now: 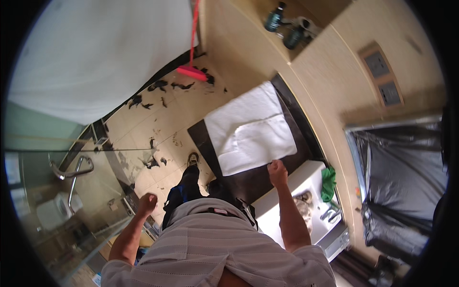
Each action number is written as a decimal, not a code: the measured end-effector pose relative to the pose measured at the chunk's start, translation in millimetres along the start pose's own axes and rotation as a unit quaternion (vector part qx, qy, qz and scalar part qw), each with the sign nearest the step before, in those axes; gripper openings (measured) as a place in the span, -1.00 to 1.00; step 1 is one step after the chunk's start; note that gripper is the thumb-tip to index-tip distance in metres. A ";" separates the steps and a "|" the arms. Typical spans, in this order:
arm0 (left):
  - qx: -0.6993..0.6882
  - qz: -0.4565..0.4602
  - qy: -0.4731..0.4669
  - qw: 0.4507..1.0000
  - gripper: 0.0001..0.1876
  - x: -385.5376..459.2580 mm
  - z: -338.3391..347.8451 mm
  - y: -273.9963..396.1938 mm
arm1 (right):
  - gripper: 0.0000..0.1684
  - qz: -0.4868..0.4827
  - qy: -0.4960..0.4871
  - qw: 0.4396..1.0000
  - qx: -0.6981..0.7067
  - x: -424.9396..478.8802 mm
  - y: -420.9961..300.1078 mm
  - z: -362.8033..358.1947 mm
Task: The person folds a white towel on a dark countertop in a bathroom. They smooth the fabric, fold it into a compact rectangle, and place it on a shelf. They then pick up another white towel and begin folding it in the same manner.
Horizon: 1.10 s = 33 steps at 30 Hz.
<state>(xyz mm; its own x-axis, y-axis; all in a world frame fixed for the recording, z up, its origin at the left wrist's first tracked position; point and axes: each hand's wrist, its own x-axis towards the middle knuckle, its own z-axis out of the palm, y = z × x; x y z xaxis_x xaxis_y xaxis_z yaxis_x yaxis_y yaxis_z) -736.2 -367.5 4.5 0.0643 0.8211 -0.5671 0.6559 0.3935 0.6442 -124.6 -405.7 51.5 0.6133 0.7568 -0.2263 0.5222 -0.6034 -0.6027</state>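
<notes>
My right hand [278, 174] is loosely curled at the near edge of a folded white towel [251, 132]; nothing shows in it, and I cannot tell whether it touches the cloth. The towel lies on a dark countertop [247, 186]. Beside that forearm is a white washbasin [270, 219] with a brownish cloth [303, 208] in it. A green cloth [328, 183] hangs at the basin's rim near a chrome faucet [330, 214]. Lower left, my left hand [147, 203] hangs beside my body, fingers curled in with nothing visible in them.
Dark scraps [157, 85] litter the tiled floor [172, 111]. A red broom [192, 73] stands at the far wall. White sheeting [104, 46] hangs upper left, above a glass panel with a metal handle [73, 174]. Bottles [274, 19] occupy a wall niche; dark plastic sheeting [398, 175] hangs right.
</notes>
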 end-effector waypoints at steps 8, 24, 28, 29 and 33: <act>-0.103 -0.015 -0.300 0.948 -0.69 95.9 134.2 226.4 | -0.28 0.227 0.176 0.958 0.014 81.3 108.0 -10.7; -0.140 -0.218 -0.267 0.928 -0.64 87.6 217.1 271.7 | -0.69 0.342 0.123 0.888 0.283 121.8 75.5 -14.1; -0.071 -0.142 -0.364 0.918 -0.62 68.3 227.7 282.8 | -0.75 0.287 0.182 0.936 0.091 132.6 113.8 -23.7; -0.062 -0.146 -0.390 0.907 -0.61 62.0 236.1 283.8 | -0.73 0.271 0.207 0.938 0.069 131.4 119.7 -25.1; -0.041 -0.206 -0.456 0.864 -0.58 31.4 271.2 277.7 | -0.65 0.240 0.230 0.943 0.030 124.9 115.9 -41.9</act>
<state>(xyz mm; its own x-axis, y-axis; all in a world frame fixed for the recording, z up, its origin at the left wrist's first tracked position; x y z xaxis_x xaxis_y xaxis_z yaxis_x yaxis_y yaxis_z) -348.1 -344.5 26.4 0.4292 -0.0499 -0.9018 0.7109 0.6346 0.3032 37.3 -391.7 -14.6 0.9697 0.2026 -0.1368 0.0931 -0.8234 -0.5597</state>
